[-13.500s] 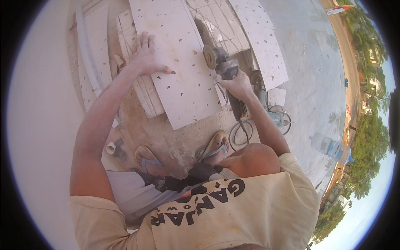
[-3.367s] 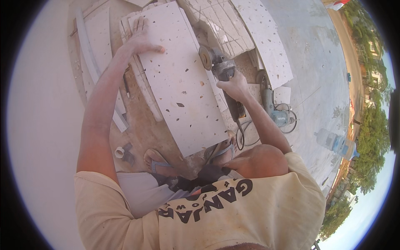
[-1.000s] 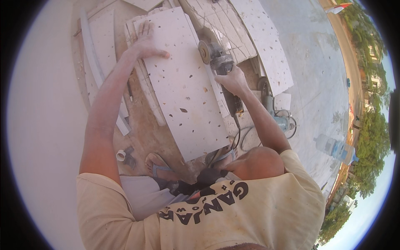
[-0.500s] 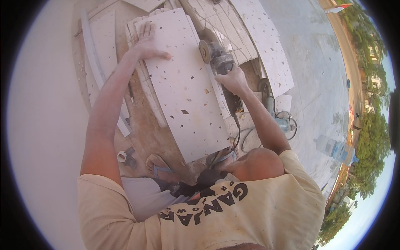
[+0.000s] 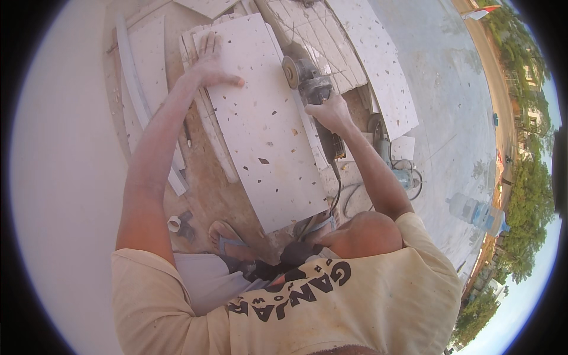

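Observation:
My left hand (image 5: 210, 65) lies with fingers stretched on a speckled white board (image 5: 263, 148), near its upper left part. My right hand (image 5: 331, 113) grips a dusty black angle grinder (image 5: 313, 77) by its body. The grinder's disc (image 5: 290, 71) stands at the board's right edge, near its upper part; whether it touches the board I cannot tell. A cord runs down from the grinder toward my feet. The board rests on other white slabs (image 5: 219, 145), whose edges show along its left side.
A scored slab (image 5: 310, 41), another speckled board (image 5: 378, 71) and long strips (image 5: 133, 83) lie around. A second teal power tool (image 5: 401, 177) with a coiled cord and a water jug (image 5: 473, 210) are at right, pipe fittings (image 5: 177, 223) at lower left. A white wall (image 5: 59, 177) borders the left.
Since the oldest frame, the board has come lower toward my feet, with my left hand higher on it. Over the last second, my hands and the grinder have barely moved.

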Available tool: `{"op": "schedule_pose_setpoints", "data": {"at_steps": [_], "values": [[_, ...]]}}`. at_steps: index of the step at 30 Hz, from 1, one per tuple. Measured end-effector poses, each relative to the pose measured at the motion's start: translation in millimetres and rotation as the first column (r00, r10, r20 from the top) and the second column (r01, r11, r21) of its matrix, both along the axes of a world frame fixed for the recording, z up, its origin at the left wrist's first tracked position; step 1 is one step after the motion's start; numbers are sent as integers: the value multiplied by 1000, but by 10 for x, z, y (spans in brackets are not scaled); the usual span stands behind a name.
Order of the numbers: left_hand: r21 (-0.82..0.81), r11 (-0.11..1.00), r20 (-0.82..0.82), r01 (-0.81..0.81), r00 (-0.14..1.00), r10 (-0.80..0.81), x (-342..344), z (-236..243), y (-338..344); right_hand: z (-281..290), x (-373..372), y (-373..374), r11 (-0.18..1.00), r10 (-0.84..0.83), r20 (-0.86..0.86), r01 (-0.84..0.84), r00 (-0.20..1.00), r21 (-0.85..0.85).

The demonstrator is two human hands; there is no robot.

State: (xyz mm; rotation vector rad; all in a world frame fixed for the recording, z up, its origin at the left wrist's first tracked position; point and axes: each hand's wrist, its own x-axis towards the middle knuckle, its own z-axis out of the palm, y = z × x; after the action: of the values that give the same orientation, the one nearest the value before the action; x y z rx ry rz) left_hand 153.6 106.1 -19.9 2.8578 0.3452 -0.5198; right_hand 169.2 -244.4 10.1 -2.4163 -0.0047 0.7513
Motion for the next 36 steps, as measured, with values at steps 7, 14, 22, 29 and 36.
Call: {"op": "schedule_pose_setpoints", "data": {"at_steps": [7, 14, 22, 29, 36], "values": [[4, 1000, -4, 1, 1000, -1, 15, 1, 4, 130, 86, 62, 998, 48, -66, -46, 997, 32], [16, 1000, -26, -2, 1000, 3, 13, 33, -17, 144, 102, 89, 998, 46, -60, -43, 997, 37], [32, 999, -28, -2, 1000, 3, 31, 41, -15, 14, 89, 69, 999, 28, -1, -28, 1000, 42], [2, 1000, -7, -1, 1000, 1, 16, 7, 12, 82, 131, 117, 999, 33, -54, -31, 998, 29], [9, 1000, -25, -6, 1000, 6, 23, 23, 15, 183, 199, 175, 997, 58, -96, -52, 994, 61]]}}
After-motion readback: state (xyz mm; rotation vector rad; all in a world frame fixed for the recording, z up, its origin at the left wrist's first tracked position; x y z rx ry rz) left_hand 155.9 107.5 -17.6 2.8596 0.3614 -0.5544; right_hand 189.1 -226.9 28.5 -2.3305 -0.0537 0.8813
